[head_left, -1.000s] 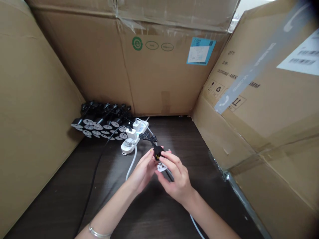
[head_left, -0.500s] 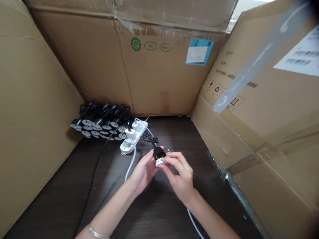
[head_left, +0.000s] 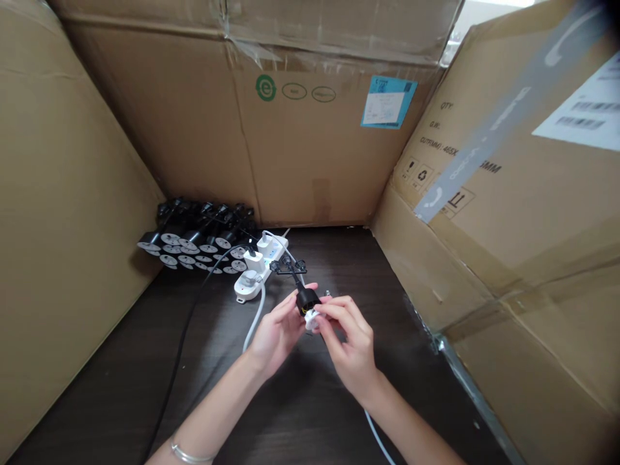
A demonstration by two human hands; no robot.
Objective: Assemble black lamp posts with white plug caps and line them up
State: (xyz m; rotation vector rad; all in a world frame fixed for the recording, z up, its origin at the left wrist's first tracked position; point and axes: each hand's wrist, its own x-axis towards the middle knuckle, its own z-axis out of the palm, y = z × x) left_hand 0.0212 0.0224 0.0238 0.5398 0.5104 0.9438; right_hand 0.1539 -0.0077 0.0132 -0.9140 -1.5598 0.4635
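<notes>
Over the dark table, my left hand and my right hand meet around one small black lamp-like part with a thin stem and a branched black end. Fingers of my left hand pinch its black body. My right hand's fingertips pinch a small white disc at the part's lower end. Both hands are closed on it. A bracelet sits on my left wrist.
A white power strip with chargers plugged in lies behind the hands, its white cable and a black cable trailing toward me. A pile of several similar black parts with white discs lies back left. Cardboard boxes wall three sides.
My right hand shifted its fingers up onto the white disc; the part stays held in about the same place. The pile and power strip have not moved.
</notes>
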